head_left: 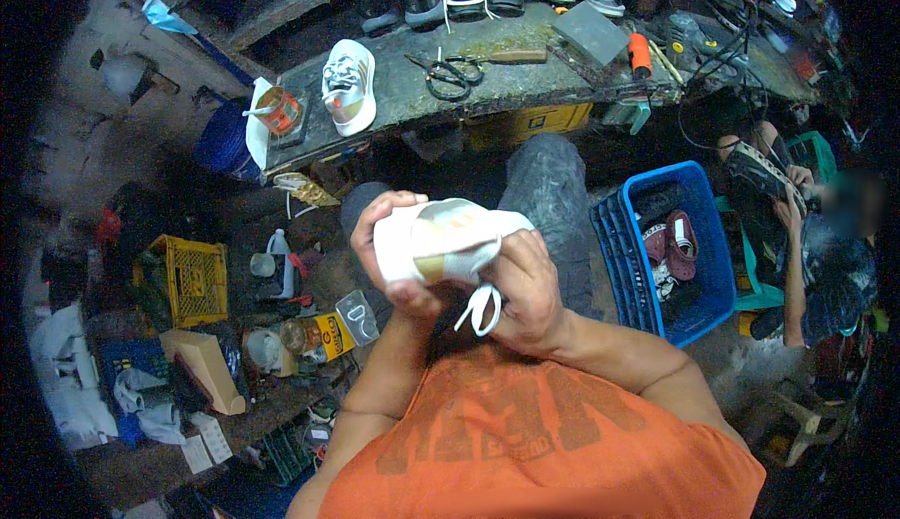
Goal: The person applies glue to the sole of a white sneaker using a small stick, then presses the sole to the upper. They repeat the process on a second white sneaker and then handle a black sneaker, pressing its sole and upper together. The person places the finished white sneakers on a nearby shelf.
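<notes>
A white sneaker (441, 238) with beige side patches is held sideways above my lap. My left hand (384, 242) grips its left end, fingers on top and thumb beneath. My right hand (530, 289) is closed on the right part of the shoe, with a loose white lace loop (483, 311) hanging by it. On the bench (300, 125) in front stand another white sneaker (349, 86) and an orange-labeled can (279, 116), beside black-handled scissors (450, 75).
A blue basket (705, 266) with maroon clogs is at my right, where a co-worker (816, 266) holds a dark shoe. Yellow crates (192, 280), containers and cardboard crowd my left. The bench holds a grey block (591, 34), an orange cylinder (640, 56) and shoes along its back.
</notes>
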Motion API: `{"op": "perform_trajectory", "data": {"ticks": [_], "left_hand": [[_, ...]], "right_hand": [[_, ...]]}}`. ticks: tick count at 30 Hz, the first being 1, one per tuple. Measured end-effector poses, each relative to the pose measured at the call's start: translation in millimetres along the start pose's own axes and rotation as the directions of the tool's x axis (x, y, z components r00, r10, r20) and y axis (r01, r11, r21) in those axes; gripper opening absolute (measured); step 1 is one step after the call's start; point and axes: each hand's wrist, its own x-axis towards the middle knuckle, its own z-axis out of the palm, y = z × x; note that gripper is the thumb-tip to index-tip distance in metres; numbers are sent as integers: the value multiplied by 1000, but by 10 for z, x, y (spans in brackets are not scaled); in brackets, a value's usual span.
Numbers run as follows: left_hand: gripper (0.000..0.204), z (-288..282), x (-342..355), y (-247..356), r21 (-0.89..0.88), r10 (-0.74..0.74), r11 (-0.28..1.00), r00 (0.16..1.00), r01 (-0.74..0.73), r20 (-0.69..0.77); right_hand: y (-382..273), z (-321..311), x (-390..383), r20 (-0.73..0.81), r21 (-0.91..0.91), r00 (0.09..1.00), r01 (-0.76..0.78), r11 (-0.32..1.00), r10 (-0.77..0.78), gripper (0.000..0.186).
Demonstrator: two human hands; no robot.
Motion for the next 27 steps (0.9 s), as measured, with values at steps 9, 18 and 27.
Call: {"op": "perform_trajectory", "data": {"ticks": [9,18,27], "left_hand": [[75,-95,131,77,220,-171,963,984,156,51],[103,-69,173,-4,126,-393,919,887,373,243],[51,-305,170,136,116,-433,902,871,417,231]], "right_hand": [[235,20,13,-1,9,999,-36,999,36,29],[348,-41,-7,37,85,981,-193,978,191,32],[415,-71,50,155,160,987,-70,985,45,34]]}}
